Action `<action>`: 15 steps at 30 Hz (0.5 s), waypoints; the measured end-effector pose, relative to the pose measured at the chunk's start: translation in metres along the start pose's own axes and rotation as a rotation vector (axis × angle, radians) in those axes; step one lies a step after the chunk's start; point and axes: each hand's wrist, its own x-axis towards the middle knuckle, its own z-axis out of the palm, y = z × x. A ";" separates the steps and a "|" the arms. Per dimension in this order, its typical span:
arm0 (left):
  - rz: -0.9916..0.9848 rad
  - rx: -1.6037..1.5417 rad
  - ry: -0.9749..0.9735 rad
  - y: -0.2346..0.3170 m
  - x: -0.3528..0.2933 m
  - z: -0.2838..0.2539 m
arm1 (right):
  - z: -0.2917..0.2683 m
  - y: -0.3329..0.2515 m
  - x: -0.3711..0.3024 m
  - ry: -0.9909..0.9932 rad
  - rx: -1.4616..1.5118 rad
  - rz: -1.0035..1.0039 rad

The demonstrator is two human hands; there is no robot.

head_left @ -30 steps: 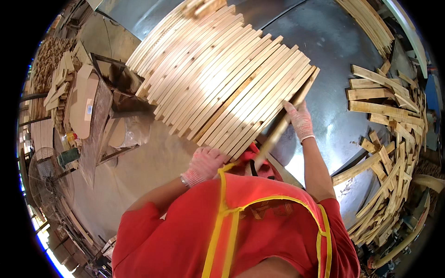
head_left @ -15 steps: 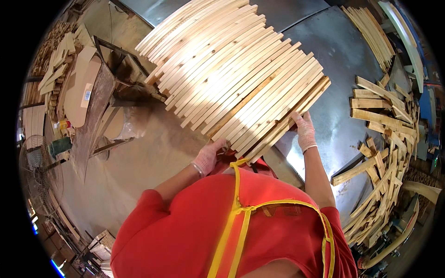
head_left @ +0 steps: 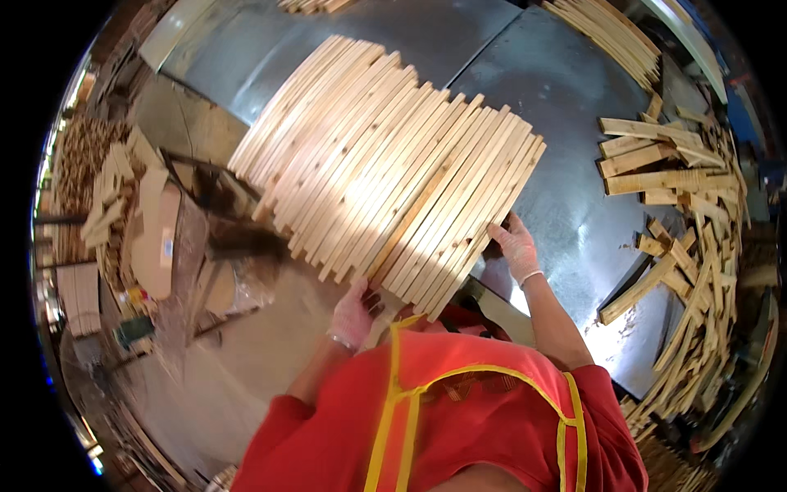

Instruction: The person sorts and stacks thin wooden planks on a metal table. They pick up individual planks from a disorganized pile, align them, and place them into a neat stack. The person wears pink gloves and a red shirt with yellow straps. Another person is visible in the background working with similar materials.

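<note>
A broad row of pale wooden strips [head_left: 352,172] lies side by side in front of me, their ends uneven. One strip within the row is darker brown. My left hand [head_left: 354,316], in a light knitted glove, is at the near ends of the strips, thumb up against them and fingers curled. My right hand [head_left: 516,248], gloved the same way, grips the right-hand edge of the row, with the thumb on top and the other fingers partly hidden at the side.
A grey metal table [head_left: 566,107] extends beyond and right of the row. Loose short wood pieces [head_left: 664,176] lie jumbled on the right, beside a bundle of long strips [head_left: 611,37]. At left stand a cardboard sheet [head_left: 156,238] and stacked wood [head_left: 106,193].
The view has shifted, and the row sits lower and further left in it. The gap by the darker strips at its right edge no longer shows. My left hand's fingers have curled more.
</note>
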 end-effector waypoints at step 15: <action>0.265 1.041 -0.284 0.102 -0.033 0.184 | -0.035 0.007 0.021 0.248 -0.284 -0.142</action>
